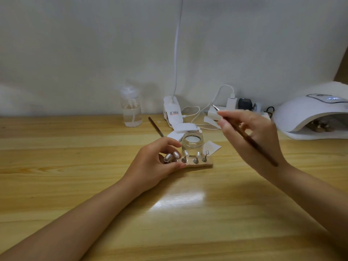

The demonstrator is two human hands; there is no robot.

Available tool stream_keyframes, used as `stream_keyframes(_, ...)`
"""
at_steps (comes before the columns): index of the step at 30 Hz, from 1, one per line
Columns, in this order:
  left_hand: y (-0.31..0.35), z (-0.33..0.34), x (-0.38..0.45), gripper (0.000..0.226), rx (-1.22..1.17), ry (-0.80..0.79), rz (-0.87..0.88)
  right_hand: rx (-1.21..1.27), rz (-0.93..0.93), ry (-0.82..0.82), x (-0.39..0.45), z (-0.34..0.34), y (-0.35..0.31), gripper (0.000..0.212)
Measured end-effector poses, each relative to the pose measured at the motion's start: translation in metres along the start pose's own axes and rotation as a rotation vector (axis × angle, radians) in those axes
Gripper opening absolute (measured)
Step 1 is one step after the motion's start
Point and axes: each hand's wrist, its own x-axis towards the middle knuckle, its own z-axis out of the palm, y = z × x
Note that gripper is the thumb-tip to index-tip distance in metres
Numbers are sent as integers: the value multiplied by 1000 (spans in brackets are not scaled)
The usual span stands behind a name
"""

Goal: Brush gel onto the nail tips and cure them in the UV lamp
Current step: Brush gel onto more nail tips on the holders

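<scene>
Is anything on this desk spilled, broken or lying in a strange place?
Nothing is spilled or broken. Only a second brush lies loose on the table behind the open glass jar, and white pads are scattered near it.

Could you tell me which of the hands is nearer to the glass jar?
Left. The left hand grips the nail stand right beside the glass jar; the right hand holds a brush raised off to its right.

left hand (pixel 160 159): fingers curled, low | right hand (pixel 252 132): raised, pinching
</scene>
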Motion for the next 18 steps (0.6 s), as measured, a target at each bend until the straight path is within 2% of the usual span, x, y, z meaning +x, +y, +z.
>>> stream_keyframes(4,2,0,0,41,-1,0,11,-264,-155,-120,-16,-12,23,29)
stream_keyframes(8,4,-1,-1,42,21,-3,15,-403,-140,-250,-30,-14,33,44)
stream_keyframes(11,4,-1,-1,43,29,-3,19,-445,-133,-359,-32,-10,33,49)
stream_keyframes(18,4,-1,-1,44,48,-9,19,-434,-40,-492,-33,-8,37,41)
